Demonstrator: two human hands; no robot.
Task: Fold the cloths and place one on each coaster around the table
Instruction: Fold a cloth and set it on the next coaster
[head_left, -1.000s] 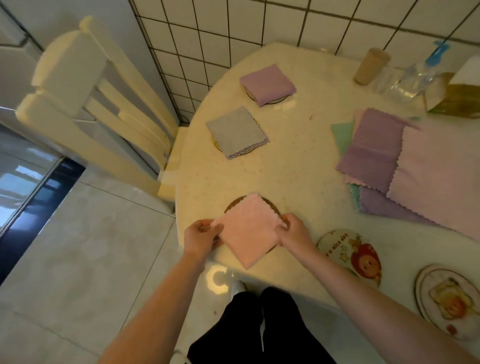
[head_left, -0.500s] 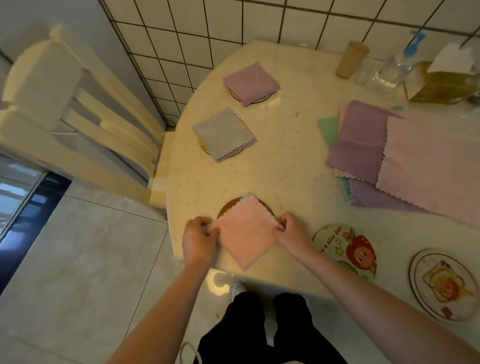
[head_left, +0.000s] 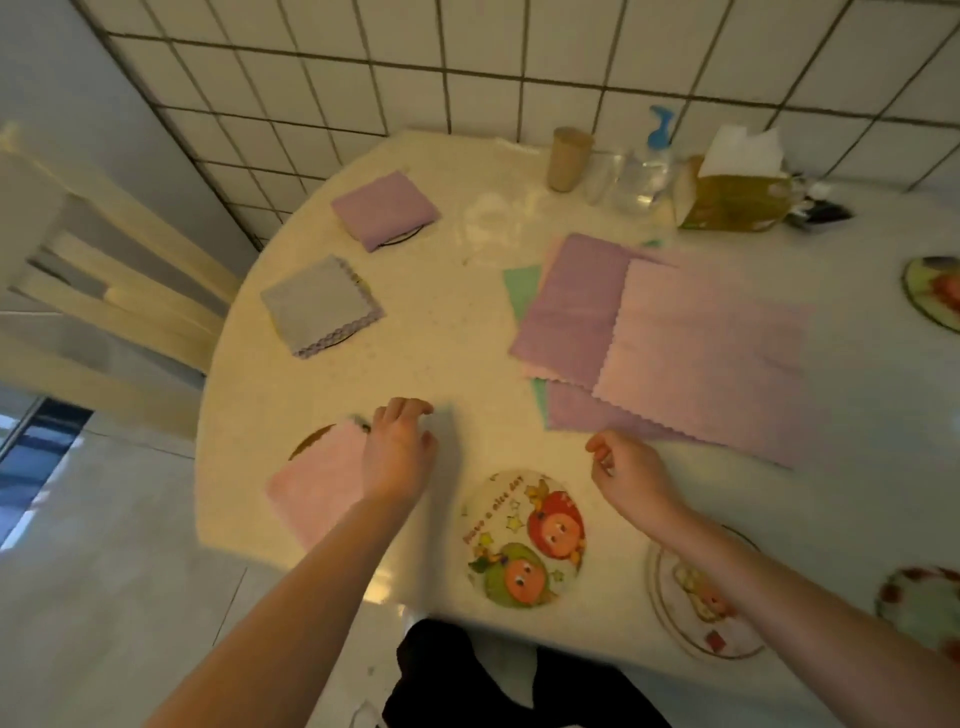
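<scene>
A folded pink cloth (head_left: 314, 486) lies on a brown coaster (head_left: 306, 442) at the table's near left edge. My left hand (head_left: 397, 449) hovers over its right corner, fingers loosely curled, holding nothing. My right hand (head_left: 626, 470) hangs loosely curled and empty above the table, just short of the pile of unfolded cloths (head_left: 675, 343). A folded grey cloth (head_left: 319, 306) and a folded purple cloth (head_left: 384, 209) each cover a coaster farther back. A bare cartoon coaster (head_left: 524, 540) lies between my arms, and another coaster (head_left: 701, 597) is partly under my right forearm.
More coasters sit at the right edge (head_left: 935, 291) and lower right (head_left: 922, 603). A beige cup (head_left: 569, 158), a clear pump bottle (head_left: 647, 166) and a tissue box (head_left: 735, 200) stand at the back by the tiled wall. A cream chair (head_left: 109, 280) stands left of the table.
Both hands have let go of the pink cloth, which now rests on its coaster. My right hand moved right toward the cloth pile, and my view swung right.
</scene>
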